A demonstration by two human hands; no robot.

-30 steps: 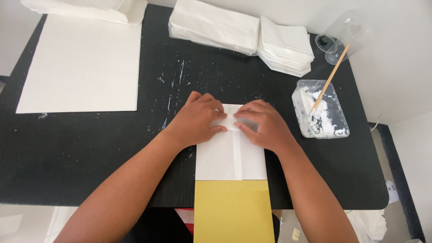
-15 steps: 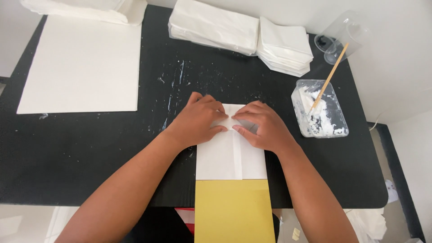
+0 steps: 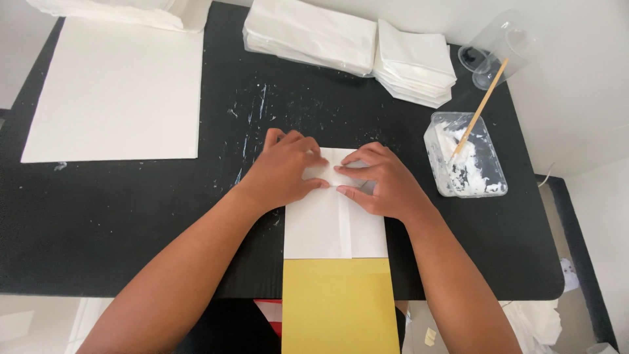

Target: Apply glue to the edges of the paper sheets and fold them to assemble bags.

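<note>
A folded white paper piece (image 3: pixel 334 226) lies on the black table (image 3: pixel 131 216), with a seam down its middle. My left hand (image 3: pixel 285 172) presses flat on its upper left corner. My right hand (image 3: pixel 377 180) presses on the upper right, fingertips pinching a small fold at the top centre. The two hands almost touch there. A yellow sheet (image 3: pixel 337 305) lies under the paper's near end and overhangs the table's front edge.
A large white sheet (image 3: pixel 118 92) lies at the far left. Two stacks of folded white paper (image 3: pixel 308 36) (image 3: pixel 416 62) sit at the back. A clear tub of white paste (image 3: pixel 468 160) with a wooden stick (image 3: pixel 481 108) stands right, a clear cup (image 3: pixel 495 49) behind it.
Both hands stay pressed on the paper's top end; the fingers shift only slightly on the fold.
</note>
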